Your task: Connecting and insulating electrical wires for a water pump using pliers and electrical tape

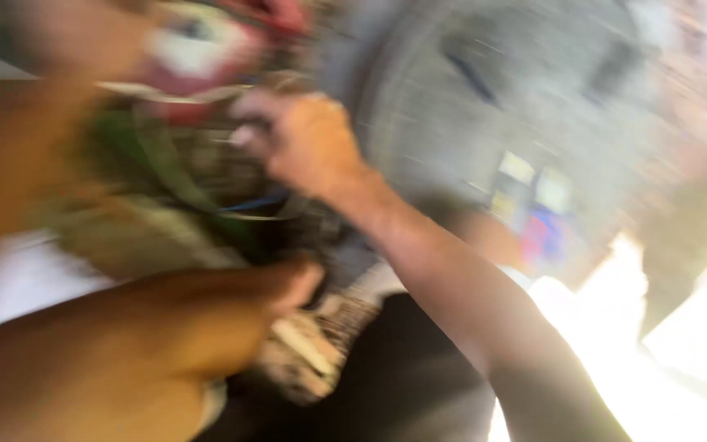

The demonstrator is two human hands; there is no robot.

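The whole head view is smeared by motion. My right hand (300, 143) reaches in from the lower right, fingers curled at a tangle of green and brown stuff (153, 168). Whether it grips anything there cannot be made out. My left hand (214, 315) fills the lower left, its thumb pointing toward a speckled cloth-like piece (312, 348). What it holds, if anything, is hidden by the blur. A thin blue cord (255, 203) runs just below my right hand.
A large grey round object (525, 90) stands behind my right wrist. A red and white thing (198, 45) sits at the top left. A black surface (403, 385) lies below my right arm, with glaring light (615, 327) at the lower right.
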